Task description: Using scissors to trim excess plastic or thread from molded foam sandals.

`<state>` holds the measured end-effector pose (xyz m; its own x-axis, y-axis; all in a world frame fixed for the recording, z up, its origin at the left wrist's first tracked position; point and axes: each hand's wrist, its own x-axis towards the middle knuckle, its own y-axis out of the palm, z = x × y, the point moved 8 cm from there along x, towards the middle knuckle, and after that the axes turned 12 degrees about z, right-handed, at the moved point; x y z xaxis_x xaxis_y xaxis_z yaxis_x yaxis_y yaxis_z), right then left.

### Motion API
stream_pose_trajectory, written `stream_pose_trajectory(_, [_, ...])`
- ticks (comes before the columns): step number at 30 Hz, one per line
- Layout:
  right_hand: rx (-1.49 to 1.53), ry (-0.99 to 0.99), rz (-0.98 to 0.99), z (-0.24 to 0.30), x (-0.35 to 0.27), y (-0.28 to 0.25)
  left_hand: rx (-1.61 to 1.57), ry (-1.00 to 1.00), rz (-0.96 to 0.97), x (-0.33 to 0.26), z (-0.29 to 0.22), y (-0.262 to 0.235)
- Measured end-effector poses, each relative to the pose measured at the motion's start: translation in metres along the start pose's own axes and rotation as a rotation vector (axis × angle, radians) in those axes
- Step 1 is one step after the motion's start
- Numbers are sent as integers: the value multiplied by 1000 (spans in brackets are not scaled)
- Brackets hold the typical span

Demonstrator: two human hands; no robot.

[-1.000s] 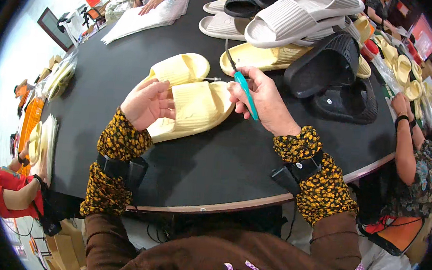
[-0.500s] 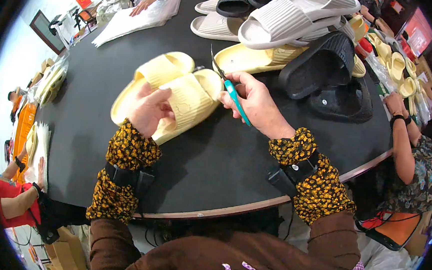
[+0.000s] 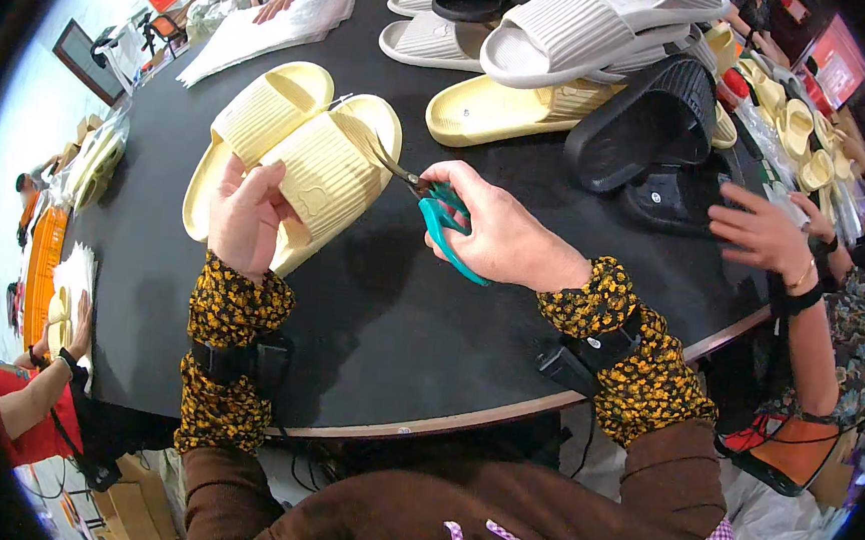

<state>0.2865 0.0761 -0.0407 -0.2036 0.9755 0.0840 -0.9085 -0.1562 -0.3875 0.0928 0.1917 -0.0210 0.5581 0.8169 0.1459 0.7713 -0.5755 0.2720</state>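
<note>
A pair of pale yellow ridged slippers (image 3: pixel 295 155) lies on the black round table (image 3: pixel 426 360), side by side. My left hand (image 3: pixel 246 217) presses on the near end of the closer slipper. Small scissors with teal handles (image 3: pixel 436 215) are gripped in my right hand (image 3: pixel 500 235), their blades open and the tips touching the strap of the closer slipper. Both forearms wear yellow-and-black patterned sleeves with black wrist straps.
Further back lie a single yellow slipper (image 3: pixel 509 110), white slippers (image 3: pixel 590 25) and black slippers (image 3: pixel 654 120) in a pile. Another person's hand (image 3: pixel 761 228) reaches onto the table at the right. Clear plastic bags (image 3: pixel 269 33) lie at the far left.
The slippers and both hands now sit nearer and lower in view. My right hand has brought the scissors' tips onto the closer slipper's strap. Another person's hand has come onto the table's right side.
</note>
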Motion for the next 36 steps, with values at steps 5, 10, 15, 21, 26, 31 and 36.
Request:
stream_pose_trajectory(5, [-16, -5, 14, -5, 1, 3, -13, 40, -21, 1, -1, 3])
stream_pose_trajectory(10, [-69, 8, 18, -7, 2, 6, -5, 92, -5, 1, -2, 0])
stream_pose_trajectory(15, [-134, 10, 3, -6, 1, 3, -4, 118, -34, -4, -4, 9])
stream_pose_trajectory(21, [-43, -24, 10, -1, 1, 5, 54, 114, -8, -8, -4, 16])
stream_pose_trajectory(26, [-39, -51, -45, -3, 2, 2, 104, 127, 27, -11, -7, 22])
stream_pose_trajectory(31, [-37, -54, -49, -7, 3, 1, 141, 138, 71, -12, -10, 28])
stream_pose_trajectory(36, [-58, -112, -61, 0, 2, -2, 146, 154, 58, -13, -14, 29])
